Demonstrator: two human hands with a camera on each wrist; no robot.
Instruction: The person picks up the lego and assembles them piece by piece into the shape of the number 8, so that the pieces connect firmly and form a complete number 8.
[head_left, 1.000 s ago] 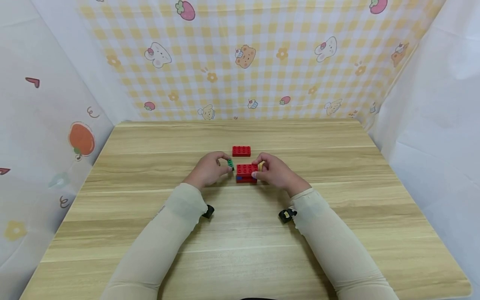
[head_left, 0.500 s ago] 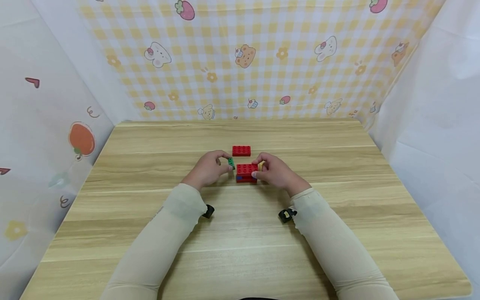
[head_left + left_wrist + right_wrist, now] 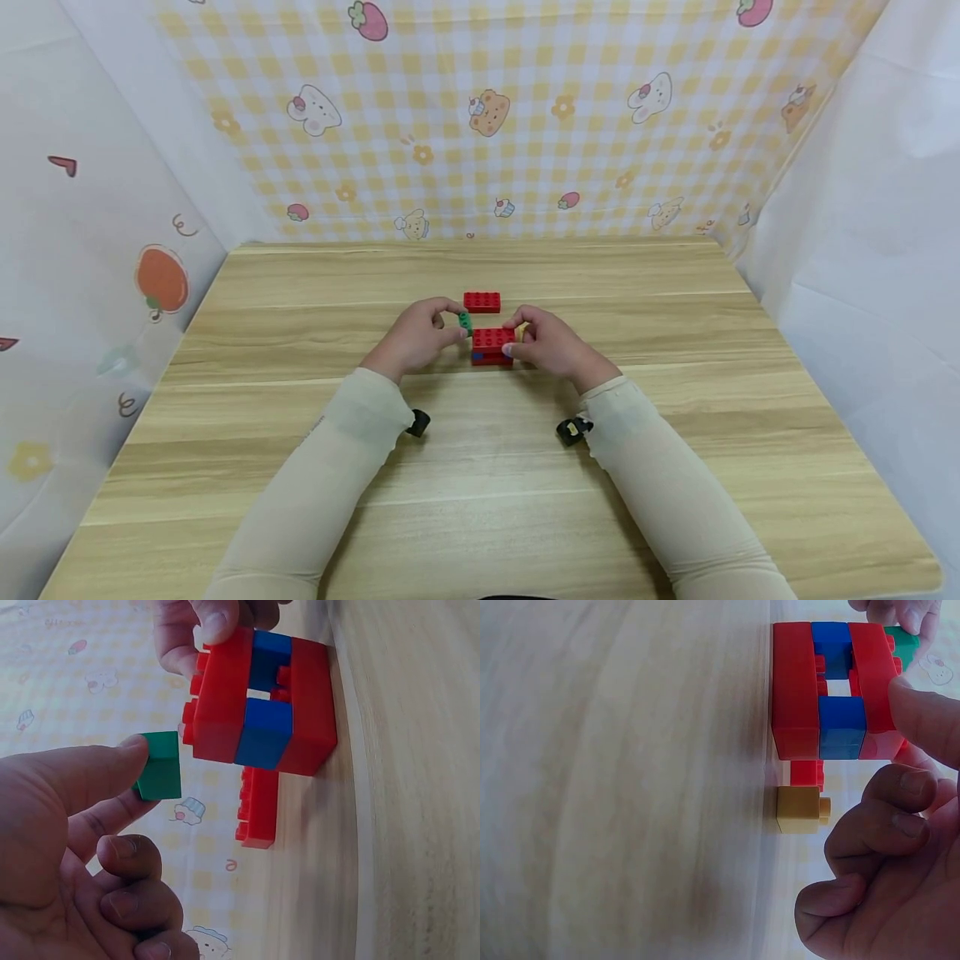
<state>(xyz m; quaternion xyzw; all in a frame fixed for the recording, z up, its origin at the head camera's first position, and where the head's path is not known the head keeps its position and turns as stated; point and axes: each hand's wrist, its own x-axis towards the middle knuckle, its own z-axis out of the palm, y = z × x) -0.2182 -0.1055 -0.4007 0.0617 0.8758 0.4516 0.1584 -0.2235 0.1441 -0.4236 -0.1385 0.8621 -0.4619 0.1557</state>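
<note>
The left hand pinches a small green plastic block between thumb and index finger, the tips held only as far apart as the block they clamp. The thumb presses the near end and the index finger the far end; the other three fingers curl loosely below, holding nothing. The block is raised off the wooden table.

Just beside that pinch, on its right, stands a stack of plastic bricks, and a narrow gap between block and stack shows in the left wrist view. The right hand grips the stack's top piece, a long red studded brick, near its right end, thumb on the near face and index finger at the far side. Its remaining fingers are bent, clear of the stack. Below this grip, two blue blocks sit apart with an opening between them, on a lower red brick that rests on the table.

Beyond both grips lies a separate red studded brick. A yellow block stands near the right hand, on its far side.
</note>
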